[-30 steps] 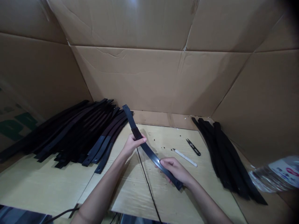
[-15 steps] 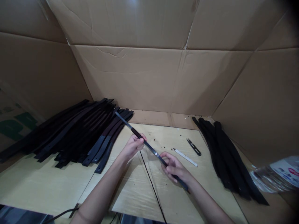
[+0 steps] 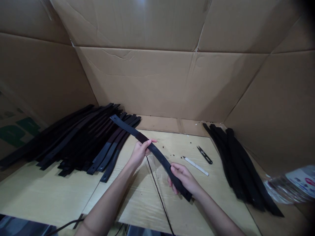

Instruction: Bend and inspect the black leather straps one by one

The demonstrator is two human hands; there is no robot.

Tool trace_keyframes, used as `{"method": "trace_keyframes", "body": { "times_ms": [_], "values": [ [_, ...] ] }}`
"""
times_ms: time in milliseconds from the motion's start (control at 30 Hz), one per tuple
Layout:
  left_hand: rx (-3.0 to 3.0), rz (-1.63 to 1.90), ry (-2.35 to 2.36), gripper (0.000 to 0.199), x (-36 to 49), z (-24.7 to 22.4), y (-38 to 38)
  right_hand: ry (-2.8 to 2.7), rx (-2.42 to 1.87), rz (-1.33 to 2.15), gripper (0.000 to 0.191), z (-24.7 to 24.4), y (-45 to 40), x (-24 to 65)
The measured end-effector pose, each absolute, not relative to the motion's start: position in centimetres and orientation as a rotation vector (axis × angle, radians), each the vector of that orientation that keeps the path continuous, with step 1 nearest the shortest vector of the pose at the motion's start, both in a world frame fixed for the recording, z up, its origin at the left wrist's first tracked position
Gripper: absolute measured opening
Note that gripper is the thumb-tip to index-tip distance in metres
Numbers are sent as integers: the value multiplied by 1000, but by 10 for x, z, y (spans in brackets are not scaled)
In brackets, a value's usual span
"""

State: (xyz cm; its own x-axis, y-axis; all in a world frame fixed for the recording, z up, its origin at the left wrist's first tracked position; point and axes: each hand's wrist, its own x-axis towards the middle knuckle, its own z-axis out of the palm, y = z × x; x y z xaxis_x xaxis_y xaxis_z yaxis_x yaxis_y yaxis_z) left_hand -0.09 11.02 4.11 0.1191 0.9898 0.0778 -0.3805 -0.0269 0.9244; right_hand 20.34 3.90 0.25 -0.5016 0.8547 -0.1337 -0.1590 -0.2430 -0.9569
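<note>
A long, curved black strip (image 3: 161, 158) with a hole near its end slants across the middle, held above the table in both hands. My left hand (image 3: 142, 150) grips it near a dark wrapped band (image 3: 142, 137), thumb on top. A thin dark cord (image 3: 157, 190) runs from beneath my left hand down to the table's near edge. My right hand (image 3: 181, 177) is closed round the strip's lower part, thumb on top and fingers underneath. The strip's broad face is turned up to me.
A heap of similar black strips (image 3: 81, 141) lies at left, and several more (image 3: 236, 164) at right. Black thread snips (image 3: 204, 155) and a white pencil-like stick (image 3: 196, 166) lie right of my hands. A clear plastic bottle (image 3: 292, 185) is far right. Cardboard walls (image 3: 137, 82) surround the table.
The strip has been rolled from its narrow edge to its broad face. My right hand has shifted its hold on the lower part; my left hand stays near the band.
</note>
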Motion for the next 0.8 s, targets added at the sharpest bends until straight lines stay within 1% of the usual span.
{"method": "trace_keyframes", "body": {
  "times_ms": [267, 367, 467, 533, 567, 667, 700, 733, 800],
  "values": [
    [1168, 1311, 854, 31, -5, 46, 105, -1089, -856, 2087, 50, 0, 32, 201],
    [1219, 1352, 894, 30, -10, 46, 105, -1160, -791, 2144, 53, 3, 31, 201],
    [1180, 1411, 935, 31, -13, 42, 108, -1330, -775, 2110, 56, 7, 31, 203],
    [1138, 1463, 982, 34, -14, 40, 110, -1484, -867, 1993, 57, 10, 31, 204],
    [1132, 1484, 1010, 37, -15, 40, 111, -1571, -944, 1870, 54, 11, 31, 205],
    [1191, 1511, 1069, 42, -16, 42, 112, -1806, -1115, 1312, 29, 15, 34, 204],
    [1226, 1510, 1076, 43, -16, 44, 112, -1862, -1125, 1142, 25, 16, 35, 204],
    [1255, 1507, 1075, 44, -16, 45, 111, -1903, -1124, 1020, 23, 16, 36, 204],
    [1278, 1490, 1061, 42, -17, 48, 110, -1942, -1133, 920, 25, 14, 37, 204]
  ]
}}
